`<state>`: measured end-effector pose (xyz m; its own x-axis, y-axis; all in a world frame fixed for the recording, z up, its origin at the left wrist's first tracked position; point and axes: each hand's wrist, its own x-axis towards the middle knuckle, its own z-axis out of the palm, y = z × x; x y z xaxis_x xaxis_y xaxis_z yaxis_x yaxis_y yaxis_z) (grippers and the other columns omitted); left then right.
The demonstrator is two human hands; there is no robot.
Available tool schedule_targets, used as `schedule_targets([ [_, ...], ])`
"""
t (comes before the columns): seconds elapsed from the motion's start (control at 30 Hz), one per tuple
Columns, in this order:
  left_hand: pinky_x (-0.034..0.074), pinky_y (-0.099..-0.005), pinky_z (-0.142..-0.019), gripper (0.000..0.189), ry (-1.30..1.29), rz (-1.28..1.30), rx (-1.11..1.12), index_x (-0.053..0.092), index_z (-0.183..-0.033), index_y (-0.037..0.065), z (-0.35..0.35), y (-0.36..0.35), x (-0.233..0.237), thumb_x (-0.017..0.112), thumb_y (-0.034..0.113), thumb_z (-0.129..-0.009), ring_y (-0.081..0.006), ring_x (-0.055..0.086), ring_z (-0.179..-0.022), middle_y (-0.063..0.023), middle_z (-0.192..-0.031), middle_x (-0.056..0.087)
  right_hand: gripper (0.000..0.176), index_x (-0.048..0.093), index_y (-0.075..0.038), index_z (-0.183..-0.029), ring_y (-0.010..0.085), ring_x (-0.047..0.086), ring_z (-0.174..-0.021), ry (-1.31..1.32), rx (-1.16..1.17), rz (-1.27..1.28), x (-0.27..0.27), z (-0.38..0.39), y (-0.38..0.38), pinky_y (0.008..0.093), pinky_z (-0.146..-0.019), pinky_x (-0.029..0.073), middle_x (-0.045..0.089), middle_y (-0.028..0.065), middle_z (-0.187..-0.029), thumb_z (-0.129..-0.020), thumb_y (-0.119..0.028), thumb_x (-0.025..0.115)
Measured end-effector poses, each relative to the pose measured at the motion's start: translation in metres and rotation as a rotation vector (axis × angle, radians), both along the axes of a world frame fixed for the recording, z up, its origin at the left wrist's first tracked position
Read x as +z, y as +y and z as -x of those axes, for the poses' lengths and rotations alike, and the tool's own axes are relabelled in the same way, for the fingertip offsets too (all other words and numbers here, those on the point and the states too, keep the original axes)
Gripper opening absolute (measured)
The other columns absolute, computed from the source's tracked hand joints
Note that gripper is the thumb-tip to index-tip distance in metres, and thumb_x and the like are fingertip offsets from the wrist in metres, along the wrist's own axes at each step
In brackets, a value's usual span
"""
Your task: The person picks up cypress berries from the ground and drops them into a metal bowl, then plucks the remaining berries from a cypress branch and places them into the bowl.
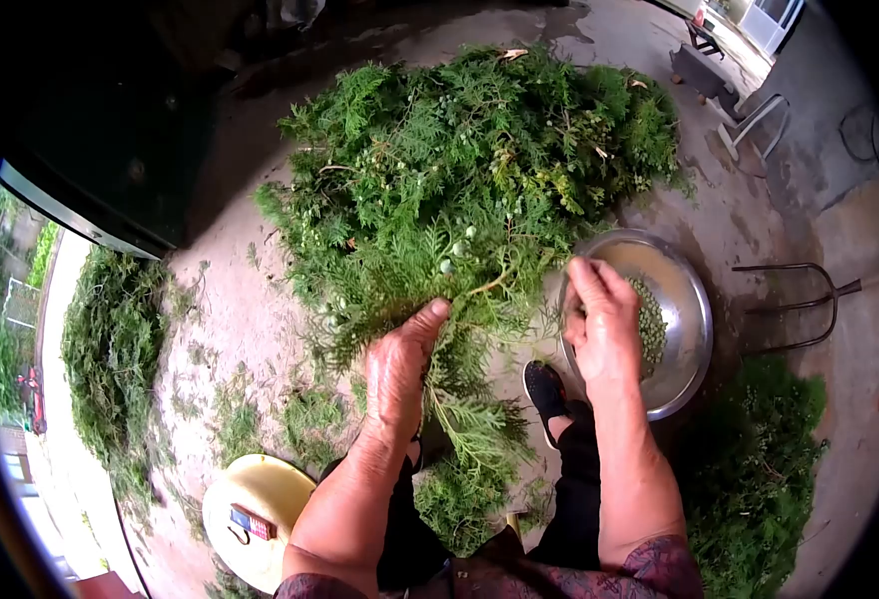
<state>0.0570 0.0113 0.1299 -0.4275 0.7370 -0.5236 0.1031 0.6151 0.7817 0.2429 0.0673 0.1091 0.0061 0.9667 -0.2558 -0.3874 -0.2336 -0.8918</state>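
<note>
My left hand [399, 374] is closed around a leafy cypress branch [474, 429], whose flat green sprays stick out above and below the fist. Pale green cones [446, 267] show among the foliage just beyond my thumb. To the right, my right hand [604, 324] has its fingers curled together over the near-left rim of a metal bowl [694, 309]. Whatever those fingers may hold is hidden. Inside the bowl lies a heap of small green cones [651, 334].
A large pile of cypress cuttings [479, 140] lies ahead, with more heaps at left [110, 349] and lower right [759, 479]. A phone [252, 521] rests on a yellow round stool [225, 489]. A metal fork [829, 295] lies right of the bowl.
</note>
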Motion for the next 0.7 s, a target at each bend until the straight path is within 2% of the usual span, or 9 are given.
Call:
schedule_targets([
  [0.1, 0.038, -0.0297, -0.068, 0.051, -0.019, -0.091, 0.076, 0.063, -0.073, -0.001, 0.0, 0.001, -0.003, 0.065, 0.05, -0.075, -0.0159, 0.044, -0.068, -0.0052, -0.066, 0.053, 0.013, 0.058, -0.004, -0.088, 0.0094, 0.044, -0.047, 0.333, 0.022, -0.001, -0.005, -0.009, 0.009, 0.0202, -0.039, 0.032, 0.056, 0.0047, -0.073, -0.085, -0.016, 0.06],
  [0.13, 0.039, -0.0294, -0.071, 0.05, -0.051, -0.058, 0.086, 0.065, -0.074, -0.001, 0.001, 0.002, -0.003, 0.066, 0.048, -0.074, -0.0171, 0.048, -0.07, -0.0057, -0.068, 0.056, 0.013, 0.058, -0.003, -0.087, 0.0124, 0.048, -0.055, 0.417, 0.044, 0.023, -0.002, -0.007, 0.007, 0.0218, -0.043, 0.036, 0.058, 0.008, -0.08, -0.085, -0.015, 0.06],
  [0.23, 0.04, -0.0305, -0.074, 0.049, -0.078, 0.018, 0.062, 0.065, -0.075, -0.001, 0.003, 0.004, 0.002, 0.068, 0.047, -0.073, -0.0198, 0.051, -0.073, -0.0066, -0.073, 0.06, 0.013, 0.058, -0.003, -0.088, 0.0137, 0.05, -0.059, 0.613, 0.065, 0.128, 0.012, 0.0, 0.005, 0.0227, -0.044, 0.037, 0.059, 0.0095, -0.081, -0.084, -0.015, 0.06],
  [0.37, 0.041, -0.031, -0.076, 0.052, 0.009, 0.099, 0.035, 0.064, -0.074, -0.002, 0.001, 0.003, -0.001, 0.068, 0.05, -0.072, -0.0205, 0.053, -0.076, -0.0094, -0.075, 0.061, 0.018, 0.06, -0.003, -0.086, 0.0097, 0.048, -0.049, 0.658, 0.187, 0.006, -0.002, -0.002, 0.002, 0.0199, -0.038, 0.034, 0.059, 0.0051, -0.075, -0.084, -0.021, 0.062],
  [0.43, 0.042, -0.0319, -0.082, 0.055, 0.049, 0.039, -0.058, 0.063, -0.095, -0.001, -0.002, 0.001, -0.001, 0.068, 0.048, -0.073, -0.0216, 0.056, -0.087, -0.0125, -0.092, 0.064, 0.018, 0.062, -0.004, -0.09, 0.0056, 0.047, -0.047, 0.397, 0.206, -0.083, 0.011, 0.005, -0.004, 0.0167, -0.036, 0.031, 0.058, 0.002, -0.071, -0.084, -0.021, 0.061],
  [0.5, 0.042, -0.0317, -0.082, 0.05, -0.041, -0.093, -0.003, 0.061, -0.104, 0.002, -0.005, 0.0, -0.015, 0.07, 0.041, -0.074, -0.0217, 0.057, -0.089, -0.0125, -0.097, 0.064, 0.016, 0.062, -0.004, -0.094, 0.0037, 0.044, -0.046, 0.155, 0.19, -0.071, 0.021, 0.013, -0.01, 0.0156, -0.036, 0.029, 0.057, 0.0007, -0.069, -0.085, -0.017, 0.06],
  [0.57, 0.043, -0.0298, -0.08, 0.04, -0.073, -0.205, -0.044, 0.063, -0.102, 0.004, -0.008, -0.001, -0.021, 0.069, 0.034, -0.077, -0.0195, 0.057, -0.086, -0.0099, -0.096, 0.065, 0.015, 0.061, -0.003, -0.096, 0.0021, 0.043, -0.046, 0.108, 0.222, -0.131, 0.02, 0.016, -0.011, 0.0148, -0.038, 0.03, 0.055, -0.0017, -0.068, -0.084, -0.011, 0.061],
  [0.63, 0.043, -0.0289, -0.079, 0.037, -0.07, -0.227, -0.08, 0.063, -0.101, 0.004, -0.011, -0.003, -0.018, 0.068, 0.033, -0.078, -0.0179, 0.057, -0.085, -0.0085, -0.095, 0.065, 0.016, 0.06, -0.002, -0.097, 0.0016, 0.044, -0.048, -0.177, 0.2, -0.345, 0.014, 0.021, -0.011, 0.015, -0.041, 0.033, 0.055, -0.0016, -0.068, -0.083, -0.009, 0.062],
  [0.7, 0.043, -0.0284, -0.078, 0.037, -0.05, -0.24, -0.121, 0.063, -0.101, 0.005, -0.013, -0.004, -0.017, 0.067, 0.034, -0.078, -0.017, 0.057, -0.084, -0.0083, -0.095, 0.065, 0.019, 0.06, -0.003, -0.097, 0.0016, 0.047, -0.054, -0.282, 0.197, -0.291, 0.013, 0.023, -0.015, 0.0154, -0.045, 0.037, 0.058, -0.0002, -0.071, -0.081, -0.011, 0.065],
])
